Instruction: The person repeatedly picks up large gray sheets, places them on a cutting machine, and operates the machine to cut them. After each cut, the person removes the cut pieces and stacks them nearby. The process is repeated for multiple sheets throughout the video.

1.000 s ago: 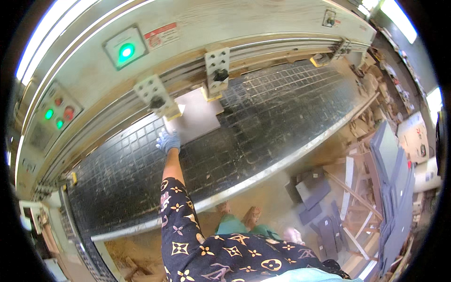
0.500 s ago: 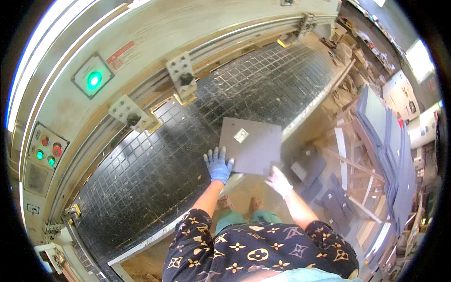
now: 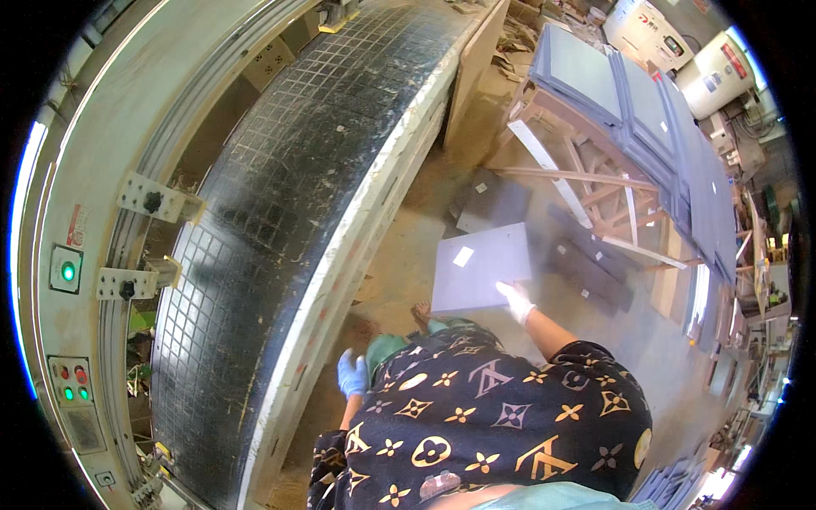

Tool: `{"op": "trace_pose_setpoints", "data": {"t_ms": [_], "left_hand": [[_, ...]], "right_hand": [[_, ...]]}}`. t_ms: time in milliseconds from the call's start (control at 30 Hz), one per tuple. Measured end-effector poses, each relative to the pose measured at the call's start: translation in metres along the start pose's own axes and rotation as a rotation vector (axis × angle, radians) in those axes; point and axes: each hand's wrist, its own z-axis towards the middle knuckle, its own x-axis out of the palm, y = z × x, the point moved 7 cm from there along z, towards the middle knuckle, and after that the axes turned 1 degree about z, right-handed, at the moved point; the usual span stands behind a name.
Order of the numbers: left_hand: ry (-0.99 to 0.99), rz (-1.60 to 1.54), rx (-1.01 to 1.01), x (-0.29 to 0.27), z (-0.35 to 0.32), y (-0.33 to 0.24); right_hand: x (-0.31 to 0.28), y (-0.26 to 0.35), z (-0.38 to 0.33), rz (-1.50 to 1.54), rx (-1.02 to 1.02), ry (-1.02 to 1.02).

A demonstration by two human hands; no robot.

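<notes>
Beside the black bed (image 3: 268,200), we clamp the grey panel (image 3: 476,274) by one edge, right hand (image 3: 516,304) likely steadying it, left hand (image 3: 352,376) empty, loosely parted.

Left rim: bluish-white glare (image 3: 19,255) is burning in a strip beside the machine (image 3: 110,136).
Green lamp (image 3: 68,271): it is glowing hard on the machine's pale face.
Black surface (image 3: 280,161): a soft sheen is catching its grid.
Grey panel (image 3: 476,285): light is washing it pale lilac, and its white label (image 3: 463,256) is blowing out.
Right hand (image 3: 516,303): the white glove is bleaching, losing detail.
Floor (image 3: 637,374): a milky haze is spreading across it.
Edges: black corners are closing round, straight lines are bowing, and the far-right clutter (image 3: 769,280) is blurring small.
</notes>
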Motion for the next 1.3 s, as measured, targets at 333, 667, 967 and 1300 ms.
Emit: {"op": "trace_pose_setpoints", "data": {"t_ms": [333, 667, 967, 1300], "left_hand": [[-0.227, -0.051, -0.451, -0.011, -0.146, 0.055], [-0.522, -0.391, -0.999, 0.074, -0.348, 0.073], [-1.896, -0.816, -1.189, 0.019, -0.595, 0.349], [-2.213, -2.165, -0.500, -0.164, -0.669, 0.645]], "right_hand": [[-0.071, -0.005, 0.189, -0.432, 0.022, 0.096], [0.231, -0.132, 0.026, -1.356, -0.578, 1.344], [0.347, -0.258, -0.107, -1.585, -0.620, 1.429], [0.253, -0.365, -0.149, -1.786, -0.609, 1.138]]}}
